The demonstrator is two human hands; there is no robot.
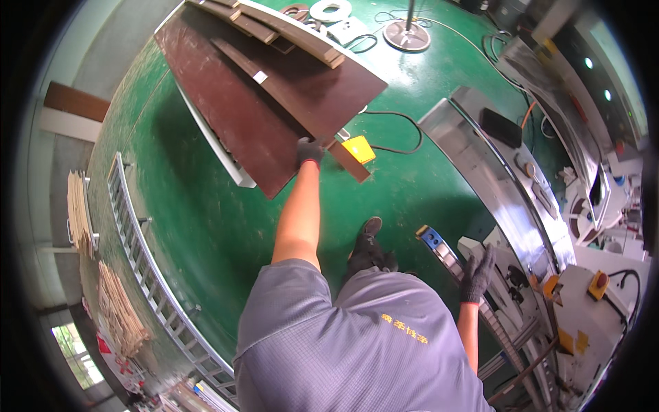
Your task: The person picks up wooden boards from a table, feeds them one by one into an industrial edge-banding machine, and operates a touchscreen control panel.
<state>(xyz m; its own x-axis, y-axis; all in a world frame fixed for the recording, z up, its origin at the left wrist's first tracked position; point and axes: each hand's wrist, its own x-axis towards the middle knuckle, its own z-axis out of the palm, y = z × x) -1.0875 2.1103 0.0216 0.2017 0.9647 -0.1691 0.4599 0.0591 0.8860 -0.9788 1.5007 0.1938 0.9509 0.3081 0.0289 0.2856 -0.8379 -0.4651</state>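
- Here's the left hand [309, 152], dark-gloved, fingers curled in at the near edge of a brown strip [278, 97]; it looks like a grip, but I cannot tell how firmly they're closed.
- And the right hand [476, 276], gloved too, well back and to the right: fingers straight, slightly apart, nothing clamped. Whether they touch the machine below, I cannot tell.
- The strip runs away from the left fingers, forward and leftward, lying over larger boards, a white label [259, 77] on its face.
- One big board [226, 113] spreads left of those fingers, dark red-brown; a second panel [333, 89] sits ahead and to their right.
- Farther ahead, narrow planks [274, 27] lie on top.
- Just right of the left fingers, down on the green floor [195, 220], a yellow pedal [358, 149] with a black cable [412, 147] looping off rightward.
- Over at the right fingers, a bar [449, 259] with a blue end reaches forward and left; the machine's long steel bed [504, 192] curves ahead of them, a black case [501, 128] lying on its far part.
- To their right, a yellow box [598, 283] with a red button.
- Far left of both hands, a metal roller rack [154, 281], and wooden slats [118, 309] beyond it.
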